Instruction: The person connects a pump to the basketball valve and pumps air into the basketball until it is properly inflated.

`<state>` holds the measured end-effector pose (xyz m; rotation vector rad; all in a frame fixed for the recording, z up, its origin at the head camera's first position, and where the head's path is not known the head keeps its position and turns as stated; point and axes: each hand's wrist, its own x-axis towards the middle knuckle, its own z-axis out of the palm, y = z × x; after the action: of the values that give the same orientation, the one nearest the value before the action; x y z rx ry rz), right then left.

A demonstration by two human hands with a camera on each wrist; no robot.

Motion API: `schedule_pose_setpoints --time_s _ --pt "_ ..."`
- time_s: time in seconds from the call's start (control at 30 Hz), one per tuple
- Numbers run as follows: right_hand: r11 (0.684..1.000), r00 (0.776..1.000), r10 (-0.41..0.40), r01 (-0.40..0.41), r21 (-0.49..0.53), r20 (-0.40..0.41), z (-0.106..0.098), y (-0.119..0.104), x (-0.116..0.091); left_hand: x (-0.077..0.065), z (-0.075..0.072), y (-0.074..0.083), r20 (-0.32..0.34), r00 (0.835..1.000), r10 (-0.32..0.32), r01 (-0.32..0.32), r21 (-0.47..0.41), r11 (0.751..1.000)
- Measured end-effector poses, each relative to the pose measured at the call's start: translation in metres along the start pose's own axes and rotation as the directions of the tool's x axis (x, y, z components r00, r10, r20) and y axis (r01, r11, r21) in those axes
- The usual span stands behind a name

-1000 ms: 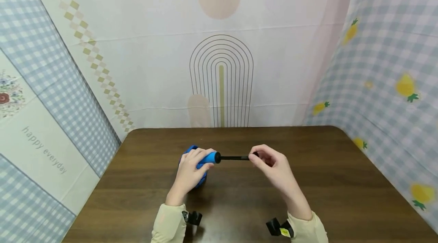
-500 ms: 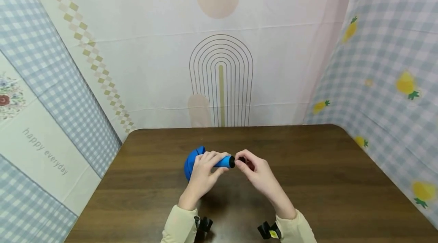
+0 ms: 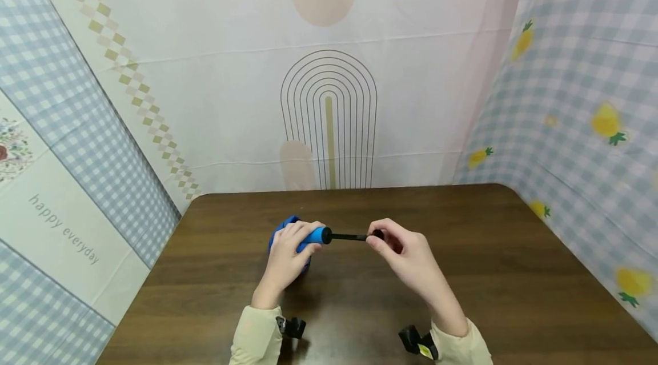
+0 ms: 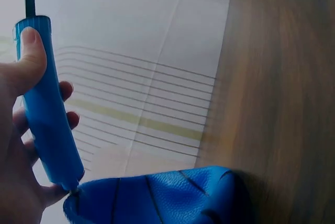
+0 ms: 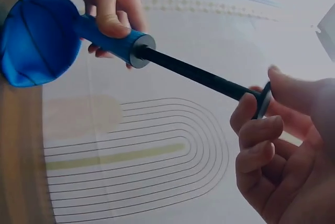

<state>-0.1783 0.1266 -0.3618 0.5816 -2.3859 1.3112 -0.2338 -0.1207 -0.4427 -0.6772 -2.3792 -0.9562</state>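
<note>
My left hand (image 3: 284, 253) wraps round the blue barrel of a small hand pump (image 4: 48, 111), thumb up by its collar. From the pump's lower end in the left wrist view hangs a limp blue ball (image 4: 157, 192) with black lines, sagging and dented; the head view shows it mostly behind my left hand. The black plunger rod (image 5: 193, 73) sticks well out of the barrel. At its far end my right hand (image 3: 413, 256) pinches the round black handle (image 5: 264, 100) between thumb and fingers.
A dark brown wooden table (image 3: 504, 251) lies under both hands. Behind it hangs a white patterned cloth (image 3: 231, 113), with checked cloths at either side. Small black cameras (image 3: 293, 328) are strapped at both wrists.
The plunger rod was out, then pushed in with both hands close together half a second ago. Now my hands are apart and the rod is drawn out again; the ball shifted with them.
</note>
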Motion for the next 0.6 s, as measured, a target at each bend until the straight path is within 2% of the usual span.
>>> schedule_pose_setpoints --time_s 0.2,0.37,0.47,0.6 --pt "0.998 0.998 0.027 -0.023 -0.055 0.064 0.020 0.013 0.004 -0.001 0.011 0.016 0.016 1.000 0.000 -0.001 0.032 1.000" --pt "1.000 0.993 0.009 -0.005 -0.030 0.121 0.030 0.018 0.004 -0.001 0.018 0.033 0.054 0.998 0.023 -0.022 -0.009 1.000" --pt "0.999 0.991 -0.022 0.029 -0.044 0.133 0.029 0.018 0.005 -0.001 0.018 0.035 0.061 0.997 0.038 -0.037 -0.025 0.999" --pt "0.997 0.986 -0.042 0.052 -0.060 0.159 0.021 0.016 0.005 0.001 0.015 0.031 0.102 0.993 0.067 -0.064 -0.024 0.998"
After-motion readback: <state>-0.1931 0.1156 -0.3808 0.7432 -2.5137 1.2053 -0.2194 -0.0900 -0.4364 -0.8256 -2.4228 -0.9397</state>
